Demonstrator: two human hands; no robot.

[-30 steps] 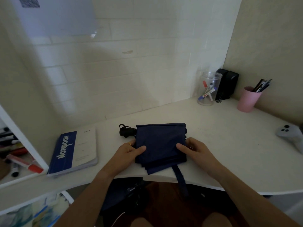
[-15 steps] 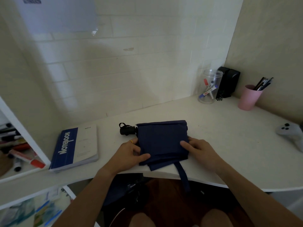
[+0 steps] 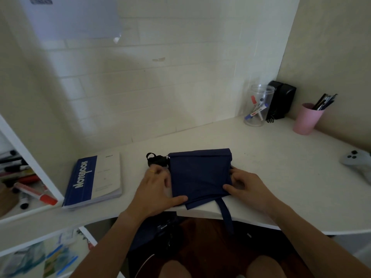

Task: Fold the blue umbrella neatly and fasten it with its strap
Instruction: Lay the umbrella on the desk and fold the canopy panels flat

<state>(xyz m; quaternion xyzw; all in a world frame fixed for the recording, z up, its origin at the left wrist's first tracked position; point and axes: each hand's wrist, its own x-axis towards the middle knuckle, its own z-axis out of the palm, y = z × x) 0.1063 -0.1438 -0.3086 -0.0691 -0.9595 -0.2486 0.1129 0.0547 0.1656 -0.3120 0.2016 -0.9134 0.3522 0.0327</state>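
The white surface (image 3: 261, 157) carries the blue umbrella (image 3: 198, 173), folded flat near its front edge, black handle (image 3: 157, 160) pointing left. A notebook (image 3: 94, 179) lies to the left. The left hand (image 3: 154, 193) pinches the fabric's near-left corner, thumb on top; the right hand (image 3: 249, 189) grips the right edge with curled fingers. The strap (image 3: 226, 215) hangs over the surface's edge.

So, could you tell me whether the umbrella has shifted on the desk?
No; the umbrella has stayed put: its handle sits just as far from the notebook as before.
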